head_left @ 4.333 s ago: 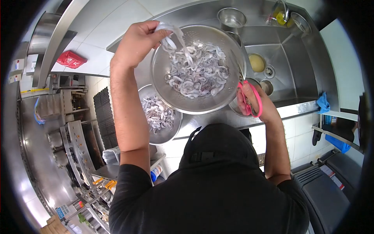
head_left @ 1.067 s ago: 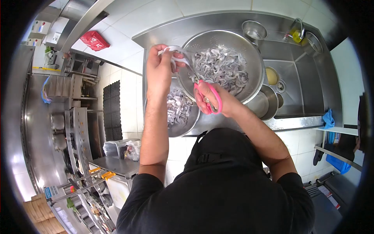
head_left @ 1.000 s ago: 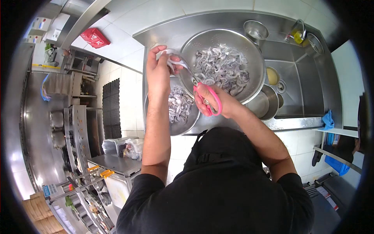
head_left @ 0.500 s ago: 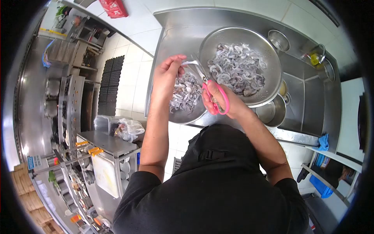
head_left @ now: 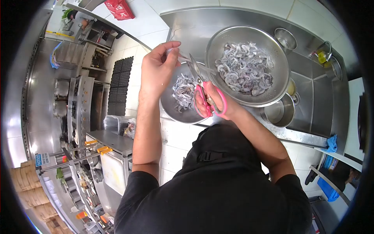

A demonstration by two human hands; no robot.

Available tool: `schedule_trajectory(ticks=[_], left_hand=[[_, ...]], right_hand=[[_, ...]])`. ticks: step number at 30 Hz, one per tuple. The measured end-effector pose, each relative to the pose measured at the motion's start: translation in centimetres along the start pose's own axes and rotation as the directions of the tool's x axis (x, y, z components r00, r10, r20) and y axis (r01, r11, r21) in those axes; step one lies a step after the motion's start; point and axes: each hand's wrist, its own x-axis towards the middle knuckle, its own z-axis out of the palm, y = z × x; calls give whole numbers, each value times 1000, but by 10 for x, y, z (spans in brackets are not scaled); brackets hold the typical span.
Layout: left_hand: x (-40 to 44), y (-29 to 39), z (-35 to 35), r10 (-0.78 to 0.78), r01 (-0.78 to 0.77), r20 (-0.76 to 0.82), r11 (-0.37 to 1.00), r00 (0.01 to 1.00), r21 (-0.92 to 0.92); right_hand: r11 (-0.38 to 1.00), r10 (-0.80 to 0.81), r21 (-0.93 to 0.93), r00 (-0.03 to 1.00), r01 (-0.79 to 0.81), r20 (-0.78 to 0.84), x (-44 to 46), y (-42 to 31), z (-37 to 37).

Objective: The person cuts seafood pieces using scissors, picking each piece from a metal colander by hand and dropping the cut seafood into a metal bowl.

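My right hand (head_left: pixel 220 102) grips pink-handled scissors (head_left: pixel 200 80), fingers through the loops and blades spread apart, pointing away from me. Between thumb and fingers, my left hand (head_left: pixel 160 66) pinches a thin, pale seafood strip (head_left: pixel 184 57) that reaches toward the blade tips. Below the hands sits a steel bowl (head_left: pixel 168 109) with grey, translucent seafood pieces (head_left: pixel 184 90) in it. To its right, a larger steel bowl (head_left: pixel 285 74) holds a bigger heap of similar pieces (head_left: pixel 245 68), curled and glossy. I cannot tell their exact kind.
A steel sink (head_left: pixel 304 105) lies at the right, with a steel pot (head_left: pixel 286 111) near its front edge. A small steel bowl (head_left: pixel 286 38) stands behind. On the left are a black floor mat (head_left: pixel 120 84), a cart with a cutting board (head_left: pixel 113 171) and a stove (head_left: pixel 80 105).
My left hand has moved left and slightly up relative to the bowls. The scissors' handles and blades have spread wider. The camera view has shifted, moving the scene slightly right.
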Motion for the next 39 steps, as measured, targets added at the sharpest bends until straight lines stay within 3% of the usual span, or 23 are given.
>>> schedule_trajectory(ticks=[8, 14, 18, 23, 26, 27, 31, 34, 37, 39], left_hand=[[-9, -1, -5, -35, 34, -47, 999, 998, -22], [-11, -39, -7, -60, 80, 94, 972, 994, -223], [-10, -55, 0, -10, 46, 198, 983, 980, -177], [-9, -74, 17, 156, -147, 22, 965, 988, -219], [-18, -81, 14, 46, -45, 56, 999, 997, -20], [-21, -83, 15, -22, 31, 98, 995, 995, -91], [-34, -91, 24, 86, -81, 47, 992, 995, -95], [-43, -80, 21, 19, -18, 53, 1000, 998, -23], [-49, -95, 22, 150, -152, 47, 988, 988, 36], [-54, -103, 22, 149, -154, 61, 983, 987, 97]], right_hand=[[994, -93, -65, 995, 91, -35, 14, -13, -2], [980, -88, -182, 996, 82, -26, 19, -19, -5], [953, 6, -302, 999, -18, -42, 21, -33, 8], [940, 32, -338, 997, -53, -67, 28, -31, 18], [957, 8, -286, 994, -39, -108, 29, -26, 19], [960, 28, -275, 993, -59, -115, 29, -28, 19], [945, 110, -288, 978, -157, -175, 27, -34, 26], [950, 139, -254, 974, -182, -178, 29, -32, 25], [971, 113, -191, 981, -142, -157, 31, -27, 19], [975, 143, -146, 978, -165, -152, 31, -23, 18]])
